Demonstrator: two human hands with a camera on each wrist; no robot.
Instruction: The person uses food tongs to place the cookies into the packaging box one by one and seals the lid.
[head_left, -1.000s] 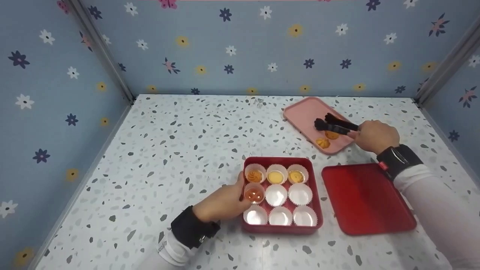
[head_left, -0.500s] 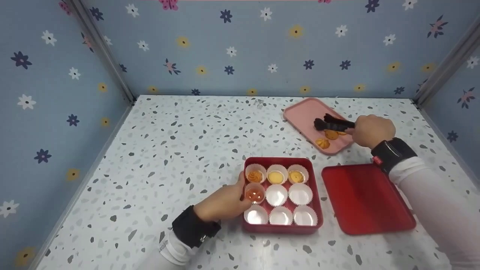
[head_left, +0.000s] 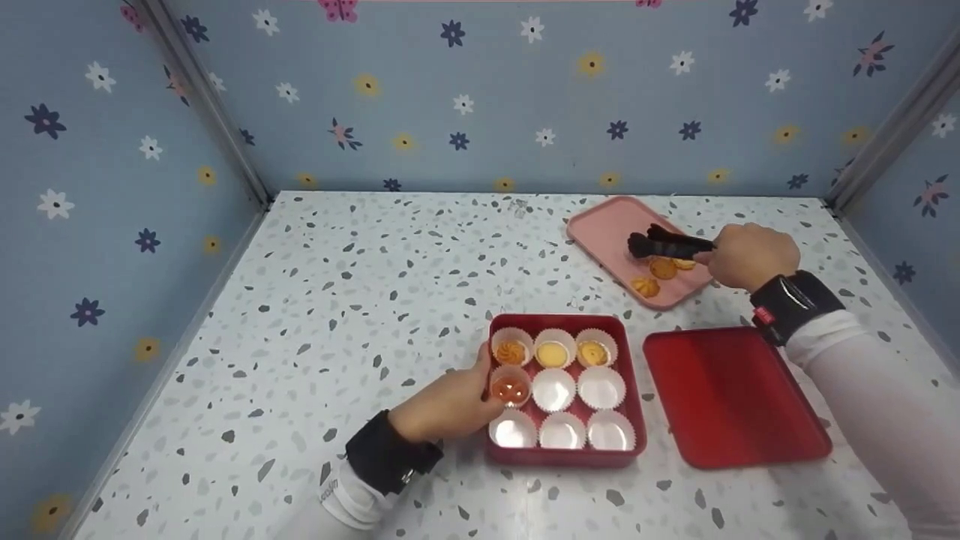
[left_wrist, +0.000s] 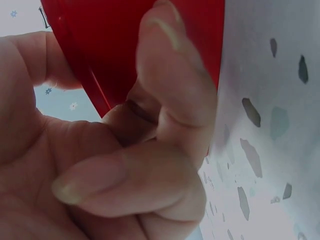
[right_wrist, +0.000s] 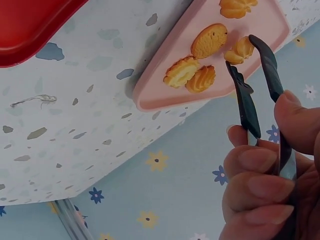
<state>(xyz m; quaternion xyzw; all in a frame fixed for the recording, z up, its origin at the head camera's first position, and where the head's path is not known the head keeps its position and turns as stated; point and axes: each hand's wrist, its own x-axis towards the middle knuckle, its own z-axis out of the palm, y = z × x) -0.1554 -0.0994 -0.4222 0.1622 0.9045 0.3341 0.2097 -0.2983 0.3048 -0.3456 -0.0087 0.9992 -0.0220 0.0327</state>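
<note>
1. Flower-printed panels [head_left: 495, 112] stand behind a speckled bench [head_left: 360, 300].
2. Left grip [head_left: 446, 405]: fingers bent against the near side of the red box [head_left: 562, 457], holding it; the box sits just to its right.
3. Right grip [head_left: 754, 255]: curled round black tongs [head_left: 679, 250], whose slightly parted tips straddle one cookie [right_wrist: 242, 50] on the pink tray [head_left: 607, 225], beyond and left of this grip. Whether they pinch it, one cannot tell.
4. Done, it seems: four of nine paper cups [head_left: 553, 390] are filled, three in the row farthest from the person and one right beside the left grip.
5. Left, presumably: five unfilled cups, right of the left grip, while the right wrist view shows five cookies, the straddled one included. Filling looks under half finished.
6. Nearer the person than the right grip lies a red tray [head_left: 739, 397].
</note>
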